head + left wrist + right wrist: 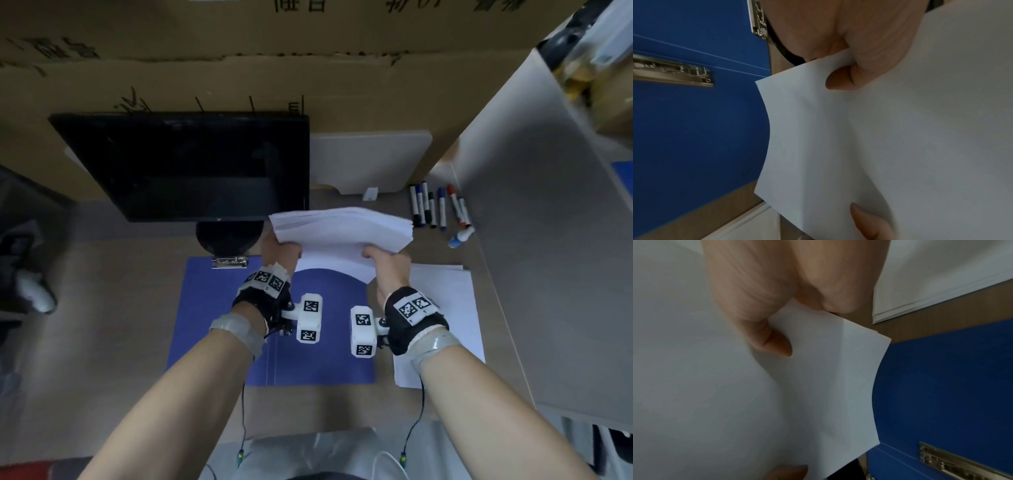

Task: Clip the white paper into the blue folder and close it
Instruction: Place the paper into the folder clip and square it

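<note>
The blue folder (219, 308) lies open on the desk, with a metal clip (229, 262) at its far edge and another metal clip (672, 73) on its inner face. I hold a thick stack of white paper (339, 228) lifted above the folder's far right part, bowed downward. My left hand (279, 246) pinches the stack's left end, thumb (840, 81) on the sheet. My right hand (387, 257) pinches the right end, thumb (774, 344) pressed on the paper (694, 369). The paper (900, 146) hides most of the folder from both wrist views.
More white sheets (445, 308) lie on the desk right of the folder. A black monitor (185, 164) stands behind, several markers (438, 209) lie at the back right, and a grey partition (548, 240) rises along the right side.
</note>
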### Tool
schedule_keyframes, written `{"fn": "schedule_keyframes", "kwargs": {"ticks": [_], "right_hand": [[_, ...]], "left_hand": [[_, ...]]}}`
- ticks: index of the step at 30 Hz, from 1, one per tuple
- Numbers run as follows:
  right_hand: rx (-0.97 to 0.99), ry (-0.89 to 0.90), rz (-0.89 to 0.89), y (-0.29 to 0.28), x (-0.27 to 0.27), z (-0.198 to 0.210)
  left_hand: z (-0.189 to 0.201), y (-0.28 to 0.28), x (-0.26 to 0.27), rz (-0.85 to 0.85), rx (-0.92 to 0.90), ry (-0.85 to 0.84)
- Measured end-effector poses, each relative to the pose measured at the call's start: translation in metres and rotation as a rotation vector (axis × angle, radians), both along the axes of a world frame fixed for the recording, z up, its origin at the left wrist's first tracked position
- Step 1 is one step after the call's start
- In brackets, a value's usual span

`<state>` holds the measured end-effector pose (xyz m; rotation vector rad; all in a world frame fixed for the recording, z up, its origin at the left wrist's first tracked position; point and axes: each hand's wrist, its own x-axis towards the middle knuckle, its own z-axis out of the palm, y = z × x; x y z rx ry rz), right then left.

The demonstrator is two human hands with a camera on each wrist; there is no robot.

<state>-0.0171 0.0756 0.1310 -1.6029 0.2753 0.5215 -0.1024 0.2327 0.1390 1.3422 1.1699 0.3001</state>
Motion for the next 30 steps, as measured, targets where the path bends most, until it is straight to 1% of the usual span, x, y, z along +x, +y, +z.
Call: {"fn": "schedule_keyframes", "kwargs": {"ticks": [2, 4, 6, 7, 8, 9, 11, 14, 17, 20, 22, 24, 27, 30], "right_hand": [[-0.073, 0.029, 0.088, -0.004, -0.002, -0.015], [-0.136, 0.055, 0.157, -0.005, -0.001, -0.024], [-0.164, 0.086, 0.161, -0.006, 0.001, -0.026], [-0.171, 0.080, 0.154, -0.006, 0.003, -0.025], [-0.169, 0.067, 0.155, -0.007, 0.002, -0.023], [-0.162, 0.052, 0.152, -0.006, 0.001, -0.021], [-0.139, 0.022, 0.138, -0.004, 0.000, -0.011], [-0.069, -0.001, 0.127, -0.004, 0.002, 0.003], [-0.007, 0.011, 0.140, -0.002, 0.005, 0.016], [0.006, -0.004, 0.147, 0.000, 0.009, 0.027], [0.006, -0.009, 0.133, 0.002, 0.009, 0.031], [-0.001, -0.002, 0.118, 0.006, 0.009, 0.034], [-0.019, 0.026, 0.065, 0.010, 0.011, 0.035], [-0.034, 0.056, 0.049, 0.010, 0.011, 0.033]], "left_hand": [[-0.010, -0.001, -0.005, -0.015, -0.028, 0.129], [-0.016, -0.001, -0.008, -0.143, -0.059, 0.297], [-0.019, 0.001, -0.007, -0.176, -0.055, 0.345], [-0.017, 0.001, -0.006, -0.177, -0.054, 0.315], [-0.016, 0.002, -0.006, -0.202, -0.004, 0.280], [-0.014, 0.001, -0.006, -0.187, 0.015, 0.214], [-0.001, 0.001, -0.008, -0.125, 0.025, 0.090], [0.004, 0.003, -0.006, -0.051, 0.026, -0.055], [0.008, 0.004, -0.003, -0.020, -0.010, -0.187], [0.022, -0.001, 0.001, 0.035, -0.086, -0.285], [0.027, -0.005, 0.003, 0.058, -0.129, -0.273], [0.027, -0.007, 0.005, 0.076, -0.164, -0.209], [0.027, -0.008, 0.007, 0.095, -0.107, -0.128], [0.025, -0.007, 0.011, 0.099, -0.083, -0.130]]}}
